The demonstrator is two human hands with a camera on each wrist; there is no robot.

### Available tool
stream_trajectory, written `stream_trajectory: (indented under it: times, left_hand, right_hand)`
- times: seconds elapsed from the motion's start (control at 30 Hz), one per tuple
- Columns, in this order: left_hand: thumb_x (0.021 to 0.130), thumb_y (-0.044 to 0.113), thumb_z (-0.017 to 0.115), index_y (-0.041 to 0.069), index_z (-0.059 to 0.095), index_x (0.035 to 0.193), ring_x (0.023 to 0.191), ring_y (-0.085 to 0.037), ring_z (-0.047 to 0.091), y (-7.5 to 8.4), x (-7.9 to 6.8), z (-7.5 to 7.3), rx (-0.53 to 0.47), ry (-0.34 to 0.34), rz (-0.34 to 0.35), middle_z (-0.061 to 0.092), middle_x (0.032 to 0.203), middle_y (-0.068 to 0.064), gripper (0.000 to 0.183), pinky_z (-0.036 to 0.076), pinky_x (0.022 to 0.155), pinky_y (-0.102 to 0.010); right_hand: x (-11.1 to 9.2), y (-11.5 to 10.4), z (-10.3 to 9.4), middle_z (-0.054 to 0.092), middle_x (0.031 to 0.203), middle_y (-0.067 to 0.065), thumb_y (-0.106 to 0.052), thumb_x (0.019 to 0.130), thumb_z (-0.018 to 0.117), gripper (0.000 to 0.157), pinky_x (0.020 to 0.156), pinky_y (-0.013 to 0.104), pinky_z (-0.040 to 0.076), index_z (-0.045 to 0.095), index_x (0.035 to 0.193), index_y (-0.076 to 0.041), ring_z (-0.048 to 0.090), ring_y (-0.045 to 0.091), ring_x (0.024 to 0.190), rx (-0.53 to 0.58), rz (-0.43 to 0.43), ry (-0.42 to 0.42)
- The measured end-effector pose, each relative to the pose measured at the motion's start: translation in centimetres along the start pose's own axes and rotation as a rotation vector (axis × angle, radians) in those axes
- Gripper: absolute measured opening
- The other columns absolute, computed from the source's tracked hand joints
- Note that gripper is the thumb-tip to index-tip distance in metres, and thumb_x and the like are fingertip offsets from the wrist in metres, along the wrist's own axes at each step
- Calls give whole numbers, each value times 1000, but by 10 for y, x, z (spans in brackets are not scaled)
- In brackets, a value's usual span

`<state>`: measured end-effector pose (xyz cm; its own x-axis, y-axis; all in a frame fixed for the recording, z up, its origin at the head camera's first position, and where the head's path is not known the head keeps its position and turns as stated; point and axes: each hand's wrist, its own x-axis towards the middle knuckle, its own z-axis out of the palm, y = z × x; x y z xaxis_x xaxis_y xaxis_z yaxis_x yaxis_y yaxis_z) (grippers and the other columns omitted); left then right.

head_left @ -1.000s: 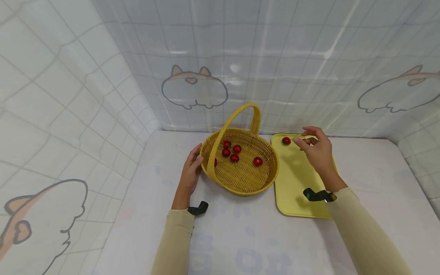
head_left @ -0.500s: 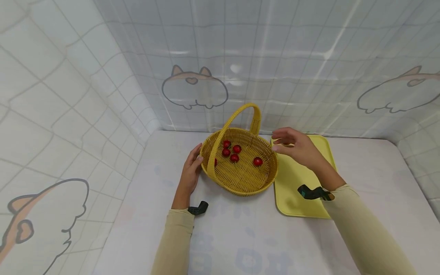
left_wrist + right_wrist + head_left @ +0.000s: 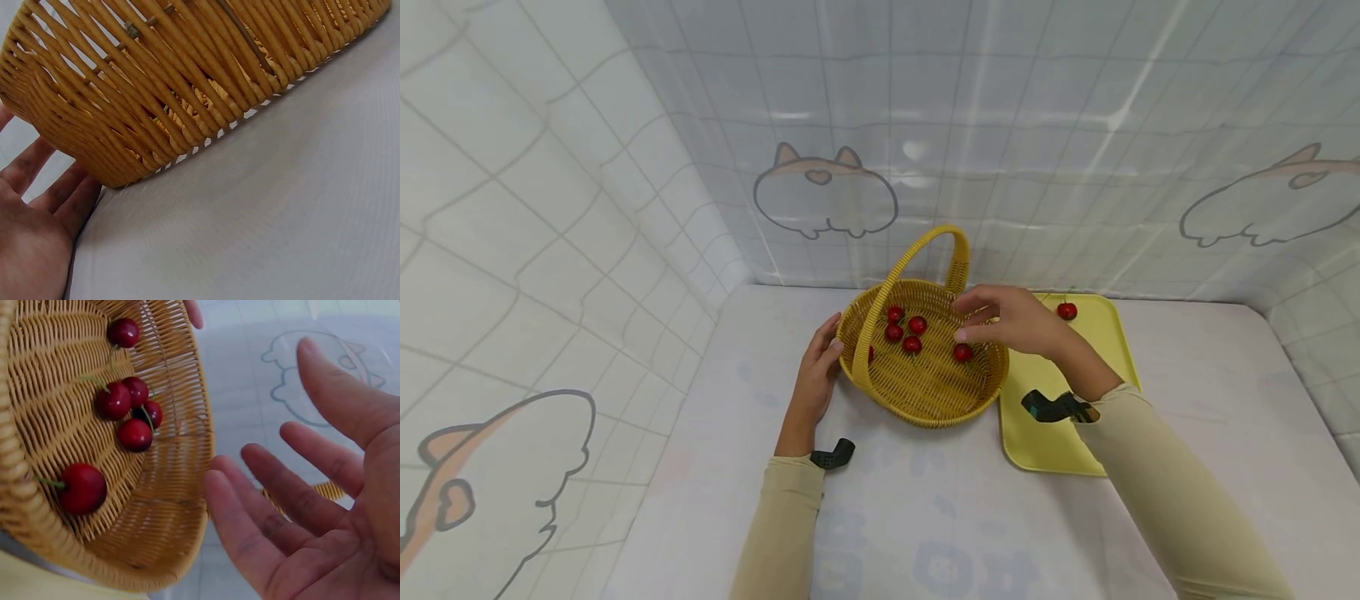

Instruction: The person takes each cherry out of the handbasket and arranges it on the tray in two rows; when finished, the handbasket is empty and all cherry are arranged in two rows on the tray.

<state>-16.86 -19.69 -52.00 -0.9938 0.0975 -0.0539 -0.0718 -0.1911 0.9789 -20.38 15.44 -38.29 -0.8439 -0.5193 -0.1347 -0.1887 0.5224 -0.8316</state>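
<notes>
A yellow wicker basket [image 3: 925, 400] with a tall arched handle holds several dark red cherries [image 3: 912, 345]. My left hand [image 3: 816, 367] rests against its left side; in the left wrist view its extended fingers [image 3: 59, 187] touch the outer wall. Over the basket's right part hovers my right hand [image 3: 1011, 321], close above a cherry [image 3: 962, 353] lying apart from the others. The right wrist view shows that hand's fingers [image 3: 294, 497] spread and holding nothing. Another cherry [image 3: 1067, 311] with a green stem lies on the yellow tray [image 3: 1045, 450], at its far end.
The tray lies just right of the basket on a white table [image 3: 880, 517], partly under my right forearm. White tile-patterned sheets [image 3: 1037, 167] with cartoon animals rise behind and at the sides. Each wrist wears a small black device [image 3: 835, 455].
My right hand has moved left from the tray's far end to above the basket, uncovering the cherry at the tray's far end. The left hand and the basket stay where they were.
</notes>
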Motion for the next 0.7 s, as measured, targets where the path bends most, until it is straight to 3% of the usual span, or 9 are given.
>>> stream_trajectory:
  times: [0.27,0.4,0.7]
  left_hand:
    - [107,21,52,23,42,156,146,-19,39,-2,1,0,-2,-2,19,43,156,-5,50,40,111,-23]
    - [107,22,52,23,42,156,146,-18,39,-2,1,-1,-2,-6,13,42,157,-5,50,38,113,-25]
    - [107,22,52,23,41,157,146,-18,38,-1,1,0,-2,-7,6,42,157,-4,50,38,113,-26]
  right_hand:
    - [19,-5,13,64,138,11,-36,87,82,58,98,47,55,63,137,-14,67,31,119,5,16,-77]
    - [28,-7,18,65,138,15,-38,87,81,60,102,48,52,63,138,-12,64,36,123,-53,25,-107]
    - [44,-8,26,61,144,11,-47,86,80,67,110,51,44,61,140,-13,54,32,135,-125,152,-213]
